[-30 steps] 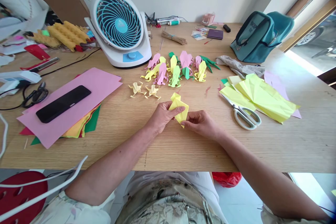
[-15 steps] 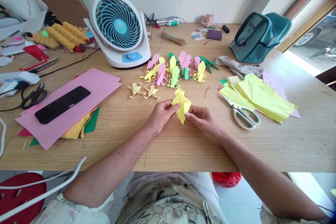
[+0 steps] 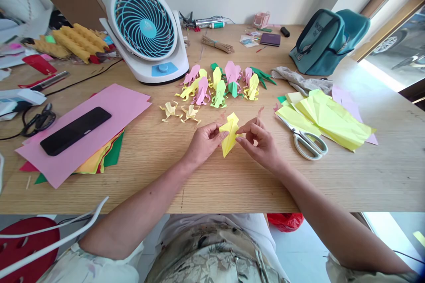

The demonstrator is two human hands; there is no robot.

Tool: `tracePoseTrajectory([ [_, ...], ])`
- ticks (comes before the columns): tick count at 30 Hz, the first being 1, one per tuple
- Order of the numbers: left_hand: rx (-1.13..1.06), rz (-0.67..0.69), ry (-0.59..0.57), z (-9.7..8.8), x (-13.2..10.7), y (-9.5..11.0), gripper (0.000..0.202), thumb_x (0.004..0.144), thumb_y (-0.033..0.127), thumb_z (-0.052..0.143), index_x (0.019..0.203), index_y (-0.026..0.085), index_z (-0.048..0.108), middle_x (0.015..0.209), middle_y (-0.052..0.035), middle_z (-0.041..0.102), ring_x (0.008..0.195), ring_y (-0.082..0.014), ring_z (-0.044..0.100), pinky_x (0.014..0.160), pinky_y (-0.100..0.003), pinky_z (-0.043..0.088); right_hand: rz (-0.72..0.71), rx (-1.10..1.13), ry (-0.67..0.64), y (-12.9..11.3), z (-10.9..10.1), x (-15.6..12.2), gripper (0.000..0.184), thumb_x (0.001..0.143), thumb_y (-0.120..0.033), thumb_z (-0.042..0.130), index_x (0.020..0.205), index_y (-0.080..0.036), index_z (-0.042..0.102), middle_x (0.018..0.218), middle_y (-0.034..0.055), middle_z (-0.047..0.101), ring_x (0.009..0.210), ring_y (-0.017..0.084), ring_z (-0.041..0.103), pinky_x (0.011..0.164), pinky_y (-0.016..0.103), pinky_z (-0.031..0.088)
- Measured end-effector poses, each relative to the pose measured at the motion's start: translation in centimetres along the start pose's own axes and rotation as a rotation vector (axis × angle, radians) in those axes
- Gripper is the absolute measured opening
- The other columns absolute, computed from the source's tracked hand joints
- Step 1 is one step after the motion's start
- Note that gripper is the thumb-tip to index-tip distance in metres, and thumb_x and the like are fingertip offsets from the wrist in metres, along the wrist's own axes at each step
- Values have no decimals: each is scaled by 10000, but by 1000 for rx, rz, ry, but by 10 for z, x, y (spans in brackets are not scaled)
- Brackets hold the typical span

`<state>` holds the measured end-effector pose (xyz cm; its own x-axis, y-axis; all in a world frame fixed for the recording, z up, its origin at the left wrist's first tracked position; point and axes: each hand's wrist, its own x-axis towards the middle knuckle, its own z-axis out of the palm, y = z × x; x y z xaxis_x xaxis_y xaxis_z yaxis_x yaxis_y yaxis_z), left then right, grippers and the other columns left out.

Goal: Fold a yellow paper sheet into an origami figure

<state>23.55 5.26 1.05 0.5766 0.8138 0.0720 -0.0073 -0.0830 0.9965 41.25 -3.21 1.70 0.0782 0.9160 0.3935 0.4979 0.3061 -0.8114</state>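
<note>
Between my hands is a folded yellow origami paper (image 3: 228,138), pointed at its lower end, held just above the table. My left hand (image 3: 206,141) pinches its left side, thumb on top. At its right edge, my right hand (image 3: 257,141) has thumb and forefinger closed on a flap, the other fingers curled. Beyond them stand several folded paper frogs in pink, yellow and green, such as a pink frog (image 3: 202,91) and a light green frog (image 3: 219,94). Two small cream frogs (image 3: 169,110) sit nearer, to the left.
Scissors (image 3: 310,143) lie to the right beside crumpled yellow paper sheets (image 3: 332,117). At left, a black phone (image 3: 75,131) rests on pink paper (image 3: 124,101). A white fan (image 3: 146,26) stands behind, and a teal bag (image 3: 327,44) at the back right.
The yellow paper has turned slightly, its lower tip swinging left. My right hand has risen a little, its fingers more curled at the paper's right edge. The view has shifted slightly.
</note>
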Motion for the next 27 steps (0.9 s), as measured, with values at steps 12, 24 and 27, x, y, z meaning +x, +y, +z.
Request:
tracePoseTrajectory([
  [12,-129,-94,69,0,0,5,342,730,456,780,793,160,621,705,36,554,582,-65,458,509,-183,356,209,407,-106,10,3,3,333,841,-512,720,941,-227,579,869,15,579,746,144,543,680,296,475],
  [24,-150,-109,53,0,-2,3,417,765,466,746,1049,176,649,887,-18,669,702,-119,606,511,-180,476,262,548,-127,2,1,7,442,789,-482,779,1099,-264,550,911,26,647,908,189,635,837,344,533],
  [27,-187,-120,61,0,-4,8,447,757,478,758,1060,182,617,922,-23,673,715,-122,614,502,-176,476,259,562,-118,4,2,7,450,784,-487,784,1090,-255,549,910,28,659,880,182,638,822,339,535],
])
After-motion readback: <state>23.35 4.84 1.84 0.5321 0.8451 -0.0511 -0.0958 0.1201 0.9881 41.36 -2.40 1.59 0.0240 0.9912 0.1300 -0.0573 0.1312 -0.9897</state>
